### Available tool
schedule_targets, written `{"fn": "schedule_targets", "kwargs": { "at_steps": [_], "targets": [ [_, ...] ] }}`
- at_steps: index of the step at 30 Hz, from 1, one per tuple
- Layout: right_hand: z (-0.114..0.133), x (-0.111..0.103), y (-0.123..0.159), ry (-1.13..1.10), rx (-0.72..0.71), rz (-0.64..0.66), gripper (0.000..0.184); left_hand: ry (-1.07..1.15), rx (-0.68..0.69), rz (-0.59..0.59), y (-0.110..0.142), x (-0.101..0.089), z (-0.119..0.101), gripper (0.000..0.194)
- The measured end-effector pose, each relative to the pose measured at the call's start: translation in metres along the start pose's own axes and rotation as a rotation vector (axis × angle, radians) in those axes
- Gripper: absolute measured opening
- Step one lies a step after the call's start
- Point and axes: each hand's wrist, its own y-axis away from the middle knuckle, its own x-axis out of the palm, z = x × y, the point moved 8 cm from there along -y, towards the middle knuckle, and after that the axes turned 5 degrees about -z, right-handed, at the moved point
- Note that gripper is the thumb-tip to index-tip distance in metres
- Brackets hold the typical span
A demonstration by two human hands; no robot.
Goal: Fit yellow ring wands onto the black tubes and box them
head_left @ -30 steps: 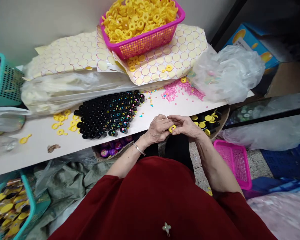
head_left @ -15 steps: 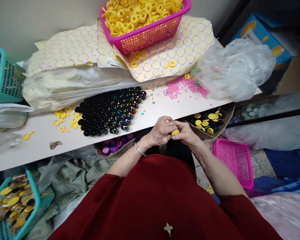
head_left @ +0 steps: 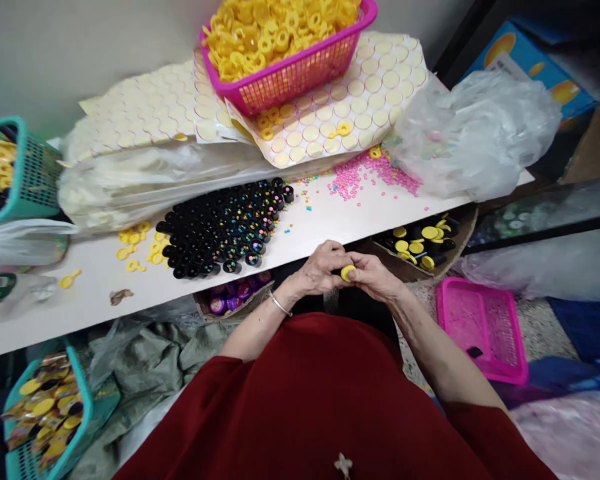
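Note:
Close to my body, just off the table's front edge, my two hands meet around a small tube with a yellow cap [head_left: 347, 273]. My left hand [head_left: 323, 270] has its fingers curled round the tube, whose dark body is mostly hidden. The fingertips of my right hand [head_left: 377, 277] pinch the yellow cap from the other side. On the table, left of my hands, black tubes [head_left: 220, 230] stand open in tight rows, many with coloured beads inside. Pink beads [head_left: 350, 181] lie scattered behind my hands.
A pink basket [head_left: 300, 70] of yellow ring pieces stands on sticker sheets [head_left: 325, 130] at the back. Below the table edge, a carton [head_left: 460, 250] holds yellow-capped black tubes. A lower pink basket [head_left: 480, 320] has a black piece in it. Teal baskets [head_left: 40, 173] are left.
The yellow cap now faces upward more, and both hands sit slightly lower. A black piece now shows in the lower pink basket, where none showed before. The view has shifted slightly.

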Motion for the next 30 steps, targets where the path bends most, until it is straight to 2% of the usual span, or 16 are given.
{"fn": "schedule_targets", "kwargs": {
  "at_steps": [6,11,14,18,20,21,23,25,26,28,30],
  "targets": [
    [0.000,0.015,0.011,0.005,0.008,0.049,0.034,-0.036,0.005,0.029,0.005,-0.002,-0.010,0.014],
    [-0.001,0.021,0.017,-0.023,-0.001,0.136,0.040,0.029,0.112,0.063,0.011,0.001,-0.024,0.010],
    [-0.003,0.016,0.017,-0.051,-0.031,0.076,0.037,0.055,0.128,0.062,0.009,0.006,-0.022,0.012],
    [-0.006,-0.002,0.009,-0.100,-0.091,-0.097,0.037,-0.001,0.081,0.056,-0.004,0.011,-0.011,0.017],
    [0.000,-0.025,0.005,-0.018,-0.177,-0.240,0.042,-0.052,0.128,0.043,-0.012,0.007,-0.009,0.031],
    [0.008,-0.043,0.005,0.076,-0.247,-0.352,0.044,-0.094,0.154,0.005,-0.016,0.000,-0.007,0.036],
    [0.031,-0.089,0.015,0.365,-0.442,-0.675,0.045,-0.240,0.144,-0.159,-0.024,-0.027,0.003,0.039],
    [0.052,-0.132,0.030,0.718,-0.570,-1.003,0.047,-0.469,0.003,-0.387,-0.029,-0.068,0.019,0.030],
    [0.057,-0.150,0.034,0.861,-0.569,-1.105,0.049,-0.593,-0.103,-0.479,-0.030,-0.088,0.028,0.026],
    [0.057,-0.183,0.035,1.066,-0.495,-1.196,0.049,-0.815,-0.341,-0.579,-0.031,-0.122,0.044,0.022],
    [0.051,-0.207,0.034,1.177,-0.391,-1.206,0.051,-0.974,-0.539,-0.561,-0.033,-0.140,0.056,0.026]
  ]
}}
